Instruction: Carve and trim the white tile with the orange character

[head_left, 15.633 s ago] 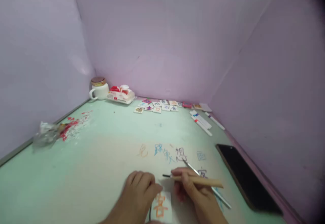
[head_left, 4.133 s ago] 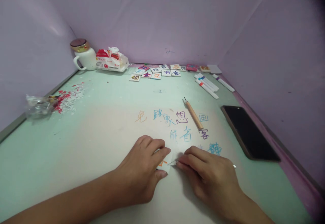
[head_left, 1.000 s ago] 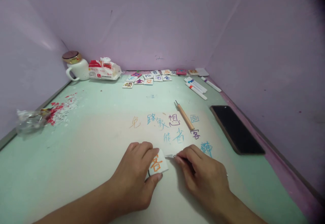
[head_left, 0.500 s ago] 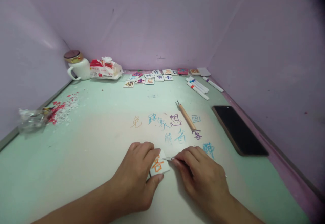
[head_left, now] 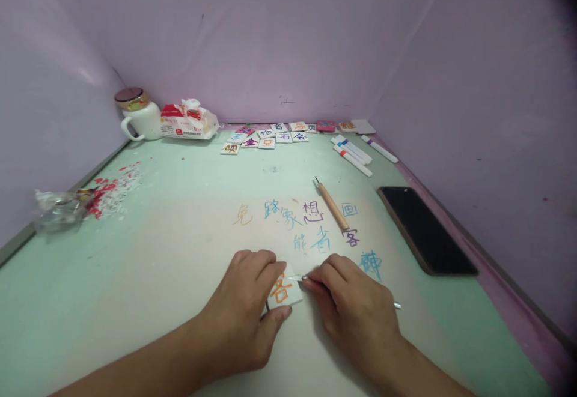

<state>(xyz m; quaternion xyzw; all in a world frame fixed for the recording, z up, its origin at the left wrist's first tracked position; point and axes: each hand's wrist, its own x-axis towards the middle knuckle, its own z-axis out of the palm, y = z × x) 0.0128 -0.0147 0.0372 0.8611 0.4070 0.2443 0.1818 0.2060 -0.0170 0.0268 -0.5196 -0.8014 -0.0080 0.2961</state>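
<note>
Near the front of the table, my left hand [head_left: 247, 307] grips a small white square tile [head_left: 288, 295] between thumb and fingers; an orange character is drawn on it. My right hand [head_left: 354, 304] is closed round a thin metal craft knife [head_left: 397, 306], whose pointed blade lies over the tile's upper right part. The far end of the knife sticks out behind the hand. Beyond both hands, a wooden-handled carving tool [head_left: 332, 206] rests on the table among handwritten characters in several colours.
A dark phone [head_left: 426, 229] lies at the right. Markers [head_left: 354, 157] and character tiles [head_left: 283, 137] line the back. White mug [head_left: 143, 122], tissue pack [head_left: 187, 122], red and white shavings [head_left: 115, 193] and a clear plastic bag [head_left: 61, 211] are at the left.
My right hand has shifted slightly left and away from me, its knife tip moving further over the tile. More of the knife's rear end shows. My left hand keeps its hold.
</note>
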